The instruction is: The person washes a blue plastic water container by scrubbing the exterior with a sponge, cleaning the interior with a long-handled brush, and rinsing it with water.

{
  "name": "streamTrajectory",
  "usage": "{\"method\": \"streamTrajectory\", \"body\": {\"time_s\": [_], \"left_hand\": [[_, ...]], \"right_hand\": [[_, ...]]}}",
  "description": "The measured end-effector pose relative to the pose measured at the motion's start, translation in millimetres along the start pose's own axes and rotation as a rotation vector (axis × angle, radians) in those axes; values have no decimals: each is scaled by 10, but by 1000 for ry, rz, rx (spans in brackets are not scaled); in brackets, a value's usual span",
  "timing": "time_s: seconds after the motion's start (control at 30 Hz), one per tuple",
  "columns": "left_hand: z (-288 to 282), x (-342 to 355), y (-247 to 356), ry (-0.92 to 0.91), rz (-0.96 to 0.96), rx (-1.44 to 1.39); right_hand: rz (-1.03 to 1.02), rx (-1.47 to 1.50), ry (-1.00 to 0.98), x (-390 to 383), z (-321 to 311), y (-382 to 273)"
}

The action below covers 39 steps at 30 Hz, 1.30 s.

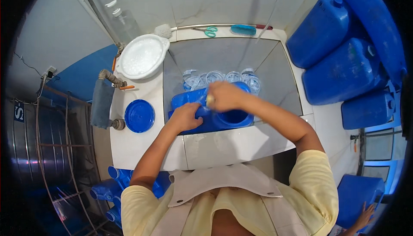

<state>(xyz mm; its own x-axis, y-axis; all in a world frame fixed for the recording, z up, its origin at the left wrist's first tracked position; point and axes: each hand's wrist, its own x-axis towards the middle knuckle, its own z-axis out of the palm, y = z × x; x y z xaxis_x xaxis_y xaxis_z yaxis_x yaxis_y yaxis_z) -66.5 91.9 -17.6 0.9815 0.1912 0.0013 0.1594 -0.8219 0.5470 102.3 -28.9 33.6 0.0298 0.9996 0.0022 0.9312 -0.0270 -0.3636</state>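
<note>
A blue plastic container (234, 118) with a wide round opening at its right lies in the grey tiled sink (279, 85). My left hand (187, 115) grips its near left part, fingers bent over it. My right hand (223, 96), slightly blurred, holds a small pale-yellow scrubber (210, 101) against the container, left of the opening. Several clear plastic round items (214, 77) line the sink behind it. A blue round lid (139, 115) lies on the counter left of my left hand.
A white basin (142, 55), pump bottles (120, 14), a long-handled brush (163, 31), green scissors (211, 32) and a teal brush (243, 29) surround the sink. Valved pipes (109, 77) stand left, blue jerrycans (335, 70) right. Another person's hand (365, 214) touches a blue jerrycan at lower right.
</note>
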Motion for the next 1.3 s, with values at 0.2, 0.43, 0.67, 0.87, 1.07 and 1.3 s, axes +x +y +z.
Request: {"method": "streamTrajectory", "body": {"time_s": [0.2, 0.43, 0.67, 0.87, 1.07, 1.3], "left_hand": [[122, 278, -7, 92, -16, 209], [57, 850, 456, 318, -341, 126], [178, 1215, 393, 460, -488, -45], [226, 1459, 707, 451, -530, -136], [220, 1335, 680, 505, -550, -84], [186, 897, -109, 494, -734, -132]], "right_hand": [[-80, 193, -73, 67, -276, 196], [143, 253, 117, 230, -948, 1416], [455, 21, 1000, 215, 115, 1400], [354, -123, 918, 190, -144, 1414], [-181, 219, 312, 66, 312, 901], [-296, 3, 354, -383, 598, 605]]}}
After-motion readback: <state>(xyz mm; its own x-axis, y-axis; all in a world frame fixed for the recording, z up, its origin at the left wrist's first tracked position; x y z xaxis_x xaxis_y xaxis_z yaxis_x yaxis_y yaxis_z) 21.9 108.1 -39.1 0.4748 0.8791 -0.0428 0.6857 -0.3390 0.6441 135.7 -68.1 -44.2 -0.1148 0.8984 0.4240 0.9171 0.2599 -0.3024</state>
